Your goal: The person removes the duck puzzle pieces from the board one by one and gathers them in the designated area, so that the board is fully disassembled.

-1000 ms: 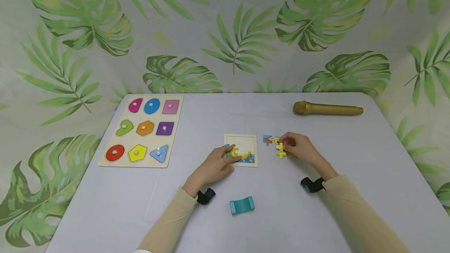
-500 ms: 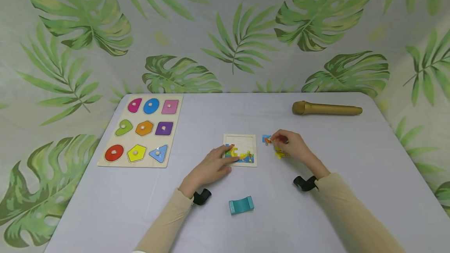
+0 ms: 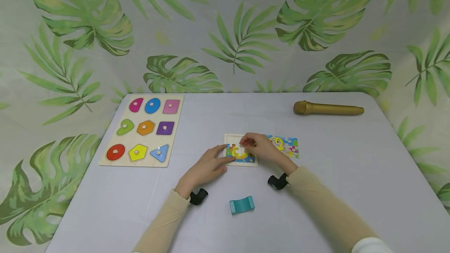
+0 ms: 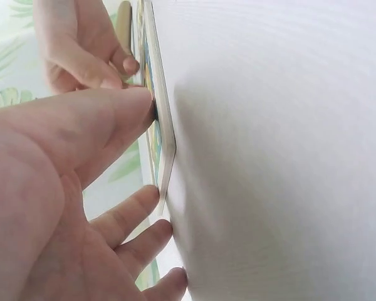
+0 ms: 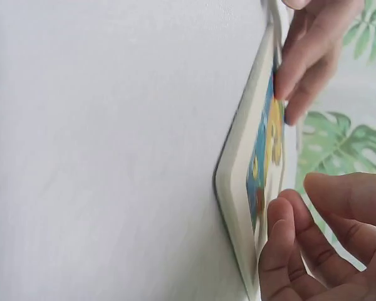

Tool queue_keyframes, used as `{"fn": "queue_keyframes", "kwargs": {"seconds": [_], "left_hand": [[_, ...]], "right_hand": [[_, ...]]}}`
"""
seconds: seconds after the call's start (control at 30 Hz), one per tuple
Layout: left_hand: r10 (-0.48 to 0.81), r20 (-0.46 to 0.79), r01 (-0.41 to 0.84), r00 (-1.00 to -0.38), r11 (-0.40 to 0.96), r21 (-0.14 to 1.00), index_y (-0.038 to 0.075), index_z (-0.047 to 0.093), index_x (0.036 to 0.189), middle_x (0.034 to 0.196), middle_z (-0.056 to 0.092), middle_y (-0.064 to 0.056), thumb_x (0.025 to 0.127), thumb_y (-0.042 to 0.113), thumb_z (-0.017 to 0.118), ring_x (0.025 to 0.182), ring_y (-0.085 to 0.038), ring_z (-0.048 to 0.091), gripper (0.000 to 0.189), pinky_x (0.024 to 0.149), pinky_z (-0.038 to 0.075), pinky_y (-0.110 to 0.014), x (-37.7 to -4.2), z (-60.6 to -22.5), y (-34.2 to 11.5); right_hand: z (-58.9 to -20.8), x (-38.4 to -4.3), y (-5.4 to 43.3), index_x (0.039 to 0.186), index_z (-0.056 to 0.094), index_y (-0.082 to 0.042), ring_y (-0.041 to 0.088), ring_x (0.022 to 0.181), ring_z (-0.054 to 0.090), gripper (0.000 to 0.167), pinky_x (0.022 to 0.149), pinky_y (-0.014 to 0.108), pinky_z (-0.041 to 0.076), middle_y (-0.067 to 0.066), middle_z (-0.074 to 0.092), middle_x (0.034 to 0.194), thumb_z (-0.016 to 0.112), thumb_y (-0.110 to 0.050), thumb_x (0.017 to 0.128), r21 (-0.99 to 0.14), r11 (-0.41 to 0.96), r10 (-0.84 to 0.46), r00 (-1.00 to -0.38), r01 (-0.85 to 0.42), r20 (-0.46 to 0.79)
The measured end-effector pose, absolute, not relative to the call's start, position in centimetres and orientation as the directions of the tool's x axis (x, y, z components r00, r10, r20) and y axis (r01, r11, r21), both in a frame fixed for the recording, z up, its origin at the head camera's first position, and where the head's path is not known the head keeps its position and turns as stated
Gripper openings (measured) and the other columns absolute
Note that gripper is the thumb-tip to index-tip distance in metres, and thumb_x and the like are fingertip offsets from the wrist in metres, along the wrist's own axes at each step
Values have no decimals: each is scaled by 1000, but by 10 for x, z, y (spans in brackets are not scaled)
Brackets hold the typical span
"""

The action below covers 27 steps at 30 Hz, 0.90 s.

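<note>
Moved left off the loose pieces, my right hand, its grip unclear to me, is at the mid-table puzzle and could skew it if my left hand, fingers outstretched on it, slips.

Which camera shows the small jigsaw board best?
The head view: it looks down on the jigsaw board, showing its colourful face and pale frame, though partly covered. Both wrist views show it nearly edge-on, its face squeezed thin.
</note>
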State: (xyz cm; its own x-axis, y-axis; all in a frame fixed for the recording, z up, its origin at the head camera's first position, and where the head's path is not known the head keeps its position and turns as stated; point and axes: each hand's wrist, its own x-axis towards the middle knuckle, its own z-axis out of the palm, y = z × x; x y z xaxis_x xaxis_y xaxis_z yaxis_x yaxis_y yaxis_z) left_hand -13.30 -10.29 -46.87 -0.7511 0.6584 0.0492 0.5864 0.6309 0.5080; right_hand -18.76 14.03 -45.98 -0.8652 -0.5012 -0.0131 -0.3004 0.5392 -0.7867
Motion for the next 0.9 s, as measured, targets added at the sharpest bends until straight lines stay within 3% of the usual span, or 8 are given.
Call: {"fn": "queue_keyframes", "kwargs": {"seconds": [0.23,0.53,0.9], "left_hand": [[650,64,589,-757,636,499,12,60,132,147,31,-25,96,15,58,135,-40,29,36,109,24,-53,-132,-469,-102],[645,48,569,-763,634,524,13,61,131,147,32,-25,96,15,58,134,-41,29,36,109,23,-53,-131,-468,-103],[644,64,571,-762,622,537,10,62,130,144,34,-27,95,13,58,132,-44,31,35,108,24,-55,-132,-469,-102]], "right_hand": [[-461,-190,124,104,65,1,20,83,56,22,75,31,48,11,64,103,58,7,84,-794,506,-539,-842,-337,14],[-462,-189,115,104,65,0,19,84,56,22,77,30,48,8,64,103,56,6,85,-803,513,-537,-843,-304,-23],[-461,-191,111,104,66,1,24,88,57,23,81,36,49,10,59,99,58,10,84,-821,485,-509,-860,-302,15]]}}
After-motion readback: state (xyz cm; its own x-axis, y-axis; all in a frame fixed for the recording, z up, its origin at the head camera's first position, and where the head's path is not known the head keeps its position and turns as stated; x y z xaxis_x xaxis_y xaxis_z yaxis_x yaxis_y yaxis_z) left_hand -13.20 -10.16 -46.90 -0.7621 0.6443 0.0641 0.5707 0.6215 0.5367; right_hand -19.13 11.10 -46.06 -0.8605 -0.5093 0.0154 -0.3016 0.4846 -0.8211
